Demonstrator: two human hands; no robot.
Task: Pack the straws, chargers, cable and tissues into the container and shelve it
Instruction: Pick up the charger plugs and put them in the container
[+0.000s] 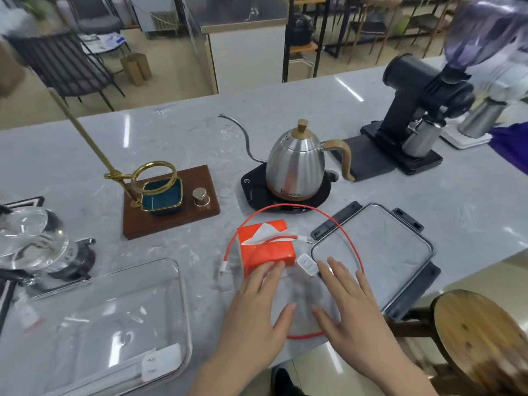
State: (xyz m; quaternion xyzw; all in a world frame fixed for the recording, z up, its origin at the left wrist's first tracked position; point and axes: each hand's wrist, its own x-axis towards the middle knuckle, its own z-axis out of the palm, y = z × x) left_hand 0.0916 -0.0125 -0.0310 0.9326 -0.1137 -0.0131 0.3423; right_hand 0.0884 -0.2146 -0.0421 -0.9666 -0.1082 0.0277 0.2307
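An orange tissue pack (265,247) lies on the grey counter, and a red cable (288,206) loops around it, one end resting across the pack. A small white charger (307,263) sits just right of the pack. A clear bag of straws (303,292) lies between my hands. My left hand (257,310) reaches forward with straight fingers touching the pack's near edge. My right hand (347,304) lies flat beside the charger. The clear glass container (183,295) stands at the lower left, a white charger (161,362) inside its near corner.
The container's lid (423,241) with black clips lies to the right. Behind stand a steel kettle (297,164) on a black base, a wooden drip stand (168,195) and a black grinder (423,118). Glassware (34,241) sits at the left, a wooden stool (480,338) at the lower right.
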